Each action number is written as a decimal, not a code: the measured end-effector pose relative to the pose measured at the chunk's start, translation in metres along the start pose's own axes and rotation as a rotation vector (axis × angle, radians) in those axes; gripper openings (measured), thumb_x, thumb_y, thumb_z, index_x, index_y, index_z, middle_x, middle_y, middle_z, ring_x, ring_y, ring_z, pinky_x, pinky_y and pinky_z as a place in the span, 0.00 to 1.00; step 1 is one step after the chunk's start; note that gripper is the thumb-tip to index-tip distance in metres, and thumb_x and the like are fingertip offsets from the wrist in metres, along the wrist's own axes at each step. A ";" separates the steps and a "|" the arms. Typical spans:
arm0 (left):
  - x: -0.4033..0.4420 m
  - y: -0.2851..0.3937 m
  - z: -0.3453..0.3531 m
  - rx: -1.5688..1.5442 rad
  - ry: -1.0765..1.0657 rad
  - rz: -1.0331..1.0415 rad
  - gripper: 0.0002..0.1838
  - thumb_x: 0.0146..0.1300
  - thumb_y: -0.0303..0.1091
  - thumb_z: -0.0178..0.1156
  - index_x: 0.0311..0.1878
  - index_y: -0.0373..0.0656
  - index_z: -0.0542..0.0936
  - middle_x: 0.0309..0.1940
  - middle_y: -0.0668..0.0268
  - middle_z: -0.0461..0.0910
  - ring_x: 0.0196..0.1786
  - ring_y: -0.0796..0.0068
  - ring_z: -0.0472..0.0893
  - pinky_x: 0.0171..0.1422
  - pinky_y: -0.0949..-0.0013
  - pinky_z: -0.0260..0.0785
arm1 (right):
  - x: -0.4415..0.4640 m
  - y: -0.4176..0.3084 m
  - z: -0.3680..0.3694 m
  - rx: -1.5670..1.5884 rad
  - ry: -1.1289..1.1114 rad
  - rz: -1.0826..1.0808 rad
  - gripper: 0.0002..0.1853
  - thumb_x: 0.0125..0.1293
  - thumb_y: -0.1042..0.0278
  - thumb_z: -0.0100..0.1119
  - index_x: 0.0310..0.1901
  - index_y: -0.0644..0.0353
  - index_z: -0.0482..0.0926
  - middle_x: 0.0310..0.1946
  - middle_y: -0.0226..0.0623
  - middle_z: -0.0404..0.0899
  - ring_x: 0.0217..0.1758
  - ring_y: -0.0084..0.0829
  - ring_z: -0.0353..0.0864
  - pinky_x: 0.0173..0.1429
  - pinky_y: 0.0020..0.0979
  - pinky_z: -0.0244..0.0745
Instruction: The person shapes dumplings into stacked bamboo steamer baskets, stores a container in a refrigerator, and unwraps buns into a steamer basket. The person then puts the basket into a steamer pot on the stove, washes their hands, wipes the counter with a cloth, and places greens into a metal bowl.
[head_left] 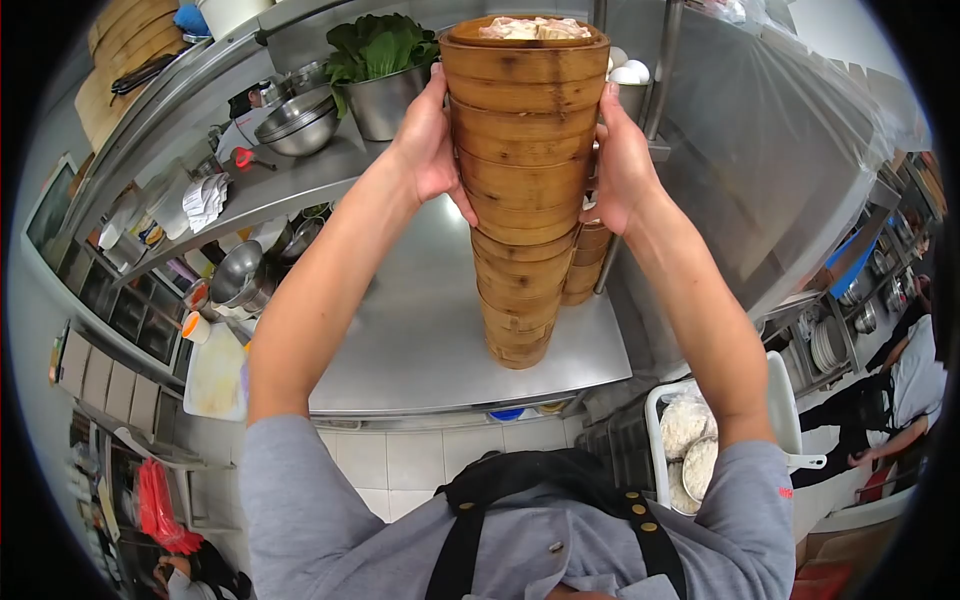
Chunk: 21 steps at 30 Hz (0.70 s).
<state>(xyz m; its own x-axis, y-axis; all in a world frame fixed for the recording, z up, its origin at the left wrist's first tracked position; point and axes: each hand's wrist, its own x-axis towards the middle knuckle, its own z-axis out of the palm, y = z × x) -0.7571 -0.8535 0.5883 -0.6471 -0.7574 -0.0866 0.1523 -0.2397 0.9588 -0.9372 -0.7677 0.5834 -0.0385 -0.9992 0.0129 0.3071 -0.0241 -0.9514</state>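
Observation:
A tall stack of round bamboo steamers (pixel 525 140) rises from the steel worktop in the middle of the view. Pale, folded pieces of food (pixel 535 28) lie in the uppermost one. My left hand (pixel 430 150) presses on the left side of the upper steamers, thumb up along the wall. From the opposite side my right hand (pixel 625 165) grips the same steamers, its fingers partly hidden behind them. Just behind and right of the lower part stands a shorter steamer stack (pixel 587 262).
Leafy greens (pixel 380 50) fill a metal pot on the shelf, near metal bowls (pixel 300 125). Eggs (pixel 630 72) sit behind the stack. Plastic sheeting (pixel 740 150) hangs to the right. A white tub (pixel 655 440) holds bagged pale food. Another person (pixel 905 385) stands far right.

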 end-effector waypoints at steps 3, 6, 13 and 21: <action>0.003 -0.002 0.000 0.065 0.107 -0.021 0.51 0.57 0.78 0.25 0.74 0.48 0.45 0.74 0.53 0.38 0.71 0.34 0.44 0.48 0.13 0.44 | -0.001 0.007 -0.007 -0.181 0.083 0.023 0.46 0.62 0.23 0.27 0.68 0.57 0.58 0.68 0.44 0.55 0.68 0.50 0.53 0.66 0.57 0.45; 0.000 -0.007 0.000 0.168 0.186 0.009 0.51 0.57 0.78 0.26 0.73 0.47 0.48 0.73 0.54 0.43 0.70 0.39 0.50 0.50 0.19 0.53 | 0.008 0.026 -0.019 -0.237 0.079 -0.097 0.44 0.65 0.28 0.31 0.69 0.59 0.56 0.68 0.43 0.56 0.69 0.42 0.54 0.69 0.46 0.47; 0.025 -0.127 -0.048 0.408 0.385 0.659 0.41 0.67 0.66 0.34 0.68 0.38 0.60 0.64 0.55 0.65 0.67 0.64 0.63 0.61 0.58 0.65 | 0.085 0.153 -0.094 -0.334 0.018 -0.636 0.31 0.75 0.46 0.30 0.61 0.68 0.66 0.58 0.40 0.71 0.62 0.30 0.66 0.66 0.29 0.57; 0.052 -0.175 -0.033 0.299 0.449 0.967 0.34 0.73 0.54 0.27 0.65 0.31 0.61 0.63 0.54 0.66 0.67 0.62 0.63 0.71 0.67 0.50 | 0.074 0.176 -0.075 -0.177 0.089 -0.693 0.31 0.76 0.48 0.27 0.62 0.69 0.65 0.58 0.41 0.70 0.62 0.30 0.66 0.66 0.27 0.56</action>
<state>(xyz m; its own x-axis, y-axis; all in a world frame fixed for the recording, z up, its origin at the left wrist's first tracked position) -0.7926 -0.8708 0.4072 -0.0134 -0.7123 0.7018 0.2216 0.6823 0.6967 -0.9572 -0.8434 0.3940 -0.2482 -0.7494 0.6139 0.0256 -0.6385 -0.7692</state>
